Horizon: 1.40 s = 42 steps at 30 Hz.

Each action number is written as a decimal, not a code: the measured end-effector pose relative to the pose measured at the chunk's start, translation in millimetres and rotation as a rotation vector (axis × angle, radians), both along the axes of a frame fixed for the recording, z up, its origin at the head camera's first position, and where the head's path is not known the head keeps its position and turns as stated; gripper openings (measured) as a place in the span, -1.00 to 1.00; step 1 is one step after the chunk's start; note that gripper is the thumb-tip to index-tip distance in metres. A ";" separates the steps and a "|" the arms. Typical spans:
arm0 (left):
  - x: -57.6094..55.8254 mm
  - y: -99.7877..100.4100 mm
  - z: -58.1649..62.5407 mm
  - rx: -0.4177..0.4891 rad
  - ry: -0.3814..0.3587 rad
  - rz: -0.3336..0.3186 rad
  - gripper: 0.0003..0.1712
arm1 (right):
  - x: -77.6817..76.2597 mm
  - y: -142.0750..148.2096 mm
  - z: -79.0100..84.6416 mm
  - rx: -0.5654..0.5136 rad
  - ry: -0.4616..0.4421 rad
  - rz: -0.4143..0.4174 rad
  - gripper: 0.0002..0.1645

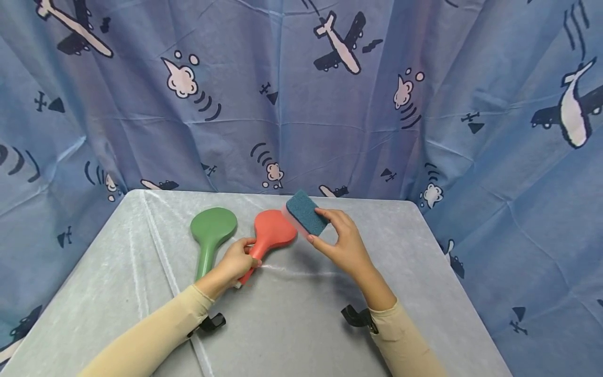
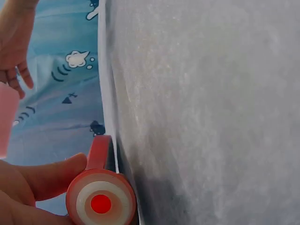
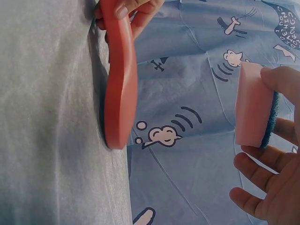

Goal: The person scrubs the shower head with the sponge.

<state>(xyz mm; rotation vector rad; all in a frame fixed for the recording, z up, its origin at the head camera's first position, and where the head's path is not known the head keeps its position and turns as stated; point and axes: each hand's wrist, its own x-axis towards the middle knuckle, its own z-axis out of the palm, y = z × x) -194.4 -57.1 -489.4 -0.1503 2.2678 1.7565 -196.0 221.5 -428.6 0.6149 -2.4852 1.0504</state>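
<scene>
My left hand (image 1: 235, 260) grips the handle of a red shower head (image 1: 275, 229), its round head pointing away from me. In the left wrist view, the end of that handle shows a white ring around a hole. My right hand (image 1: 347, 244) pinches a sponge (image 1: 307, 210) between thumb and fingers, raised above the table near the red head. The sponge is pink with a dark teal scouring side, clearest in the right wrist view. A green shower head (image 1: 213, 224) of similar shape lies to the left, its handle end partly hidden behind my left forearm.
The table (image 1: 292, 324) is covered with a pale grey cloth, creased along its left part. Behind it and at the sides hangs a blue curtain (image 1: 245, 63) printed with airplanes. Black wrist mounts (image 1: 359, 317) stick out under both beige sleeves.
</scene>
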 end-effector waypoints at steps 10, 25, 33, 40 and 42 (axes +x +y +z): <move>13.4 -18.4 27.1 0.076 0.094 0.033 -0.19 | -0.7 -1.3 0.2 -0.004 -0.003 -0.008 -0.22; 39.7 -44.5 63.2 0.175 0.229 0.021 -0.23 | 1.9 3.2 4.2 -0.012 0.021 -0.016 -0.24; 53.6 -46.7 77.0 0.143 0.279 0.031 -0.25 | 6.8 -9.1 1.6 -0.032 0.178 -0.008 -0.23; 59.3 -49.6 87.5 0.138 0.300 0.038 -0.25 | 17.4 -21.4 5.8 0.130 0.505 0.147 -0.30; 60.3 -50.5 90.6 0.134 0.302 0.037 -0.25 | 17.5 -19.8 9.1 0.159 0.561 0.146 -0.32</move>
